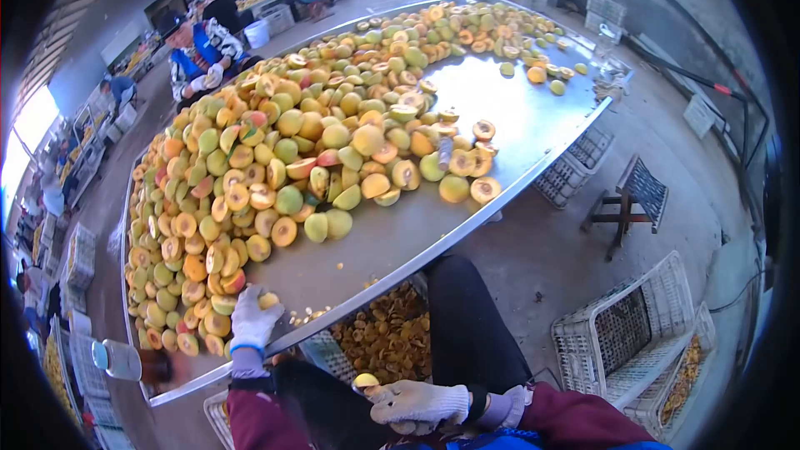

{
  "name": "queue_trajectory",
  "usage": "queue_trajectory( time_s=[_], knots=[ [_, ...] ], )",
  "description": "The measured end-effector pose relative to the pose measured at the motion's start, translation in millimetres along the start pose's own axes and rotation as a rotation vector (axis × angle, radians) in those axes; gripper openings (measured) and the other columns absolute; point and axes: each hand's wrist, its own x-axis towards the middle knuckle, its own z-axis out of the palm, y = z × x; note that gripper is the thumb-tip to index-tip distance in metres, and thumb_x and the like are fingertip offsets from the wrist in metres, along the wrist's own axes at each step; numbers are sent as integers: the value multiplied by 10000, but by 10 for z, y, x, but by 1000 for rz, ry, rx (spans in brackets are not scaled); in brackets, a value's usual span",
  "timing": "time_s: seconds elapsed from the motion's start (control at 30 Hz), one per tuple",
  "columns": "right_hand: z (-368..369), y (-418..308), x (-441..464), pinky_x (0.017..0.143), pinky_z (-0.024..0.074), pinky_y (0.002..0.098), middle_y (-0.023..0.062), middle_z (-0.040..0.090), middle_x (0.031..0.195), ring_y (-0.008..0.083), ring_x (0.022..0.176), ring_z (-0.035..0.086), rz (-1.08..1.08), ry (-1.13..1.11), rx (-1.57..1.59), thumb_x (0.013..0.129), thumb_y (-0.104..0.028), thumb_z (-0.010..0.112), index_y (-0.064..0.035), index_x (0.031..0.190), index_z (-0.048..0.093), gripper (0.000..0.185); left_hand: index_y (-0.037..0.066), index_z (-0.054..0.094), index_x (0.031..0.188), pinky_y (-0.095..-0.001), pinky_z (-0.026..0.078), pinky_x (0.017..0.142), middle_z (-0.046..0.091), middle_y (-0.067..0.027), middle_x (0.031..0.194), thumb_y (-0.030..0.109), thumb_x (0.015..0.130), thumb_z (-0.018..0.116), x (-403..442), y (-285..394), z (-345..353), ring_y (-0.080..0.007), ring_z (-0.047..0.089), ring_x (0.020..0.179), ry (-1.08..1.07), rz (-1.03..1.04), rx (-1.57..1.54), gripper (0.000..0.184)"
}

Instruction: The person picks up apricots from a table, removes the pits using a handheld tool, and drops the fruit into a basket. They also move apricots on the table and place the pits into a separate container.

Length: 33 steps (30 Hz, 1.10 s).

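Observation:
My left hand, in a white knit glove, is at the near edge of the metal table, closed on a peach half. A large heap of halved yellow-green peaches lies just beyond it. My right hand, also gloved, is low over my lap with its fingers closed. At its fingertips is a small rounded yellow piece; a thin dark thing there is too small to make out. Small pale bits lie on the table beside my left hand.
Below the table edge, a crate holds brownish peach scraps. A jar stands at the left corner. Plastic crates and a folding stool are at the right. Across the table sits another person; more people work behind.

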Motion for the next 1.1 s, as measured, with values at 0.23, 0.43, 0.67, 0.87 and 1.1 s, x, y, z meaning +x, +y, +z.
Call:
queue_trajectory(
  time_s=[0.23, 0.43, 0.67, 0.87, 1.1],
  knots=[
    [99, -156, -7, 427, 383, 246, -15, 492, 631, 87, 473, 464, 32, 235, -363, 873, -315, 571, -174, 1030, 485, 229, 81, 518, 1249, -261, 524, 558, 628, -83, 992, 241, 889, 627, -726, 1109, -606, -149, 625, 778, -82, -467, -1634, 409],
    [115, -23, -9, 739, 499, 489, 183, 670, 855, 424, 844, 644, -140, 536, -1038, 856, -486, 569, -127, 1083, 536, 426, 19, 567, 1161, -279, 513, 773, 650, -80, 1022, 60, 851, 651, -1377, 1569, -432, -156, 619, 842, -142, -102, -1009, 324],
    [131, -53, -113, 716, 514, 469, 172, 678, 835, 386, 803, 668, -124, 522, -848, 847, -503, 598, -120, 1073, 547, 448, 27, 480, 1339, -339, 481, 890, 626, -130, 1131, 463, 905, 613, -1511, 1543, -361, -204, 602, 1009, -294, -411, -1788, 630],
    [166, 20, -99, 659, 518, 472, 148, 671, 753, 369, 734, 673, -261, 615, -1040, 837, -496, 617, -113, 1033, 545, 436, 17, 486, 1330, -355, 465, 960, 618, -118, 1164, 394, 900, 653, -1576, 1558, -350, -229, 589, 1081, -213, -376, -1739, 596],
    [223, -7, -114, 564, 509, 455, 135, 644, 656, 342, 638, 663, -325, 777, -1289, 832, -452, 645, -128, 959, 551, 361, 24, 493, 1305, -320, 492, 906, 615, -72, 1146, 186, 862, 706, -1590, 1612, -512, -182, 618, 977, -218, -263, -1031, 518]
  ],
)
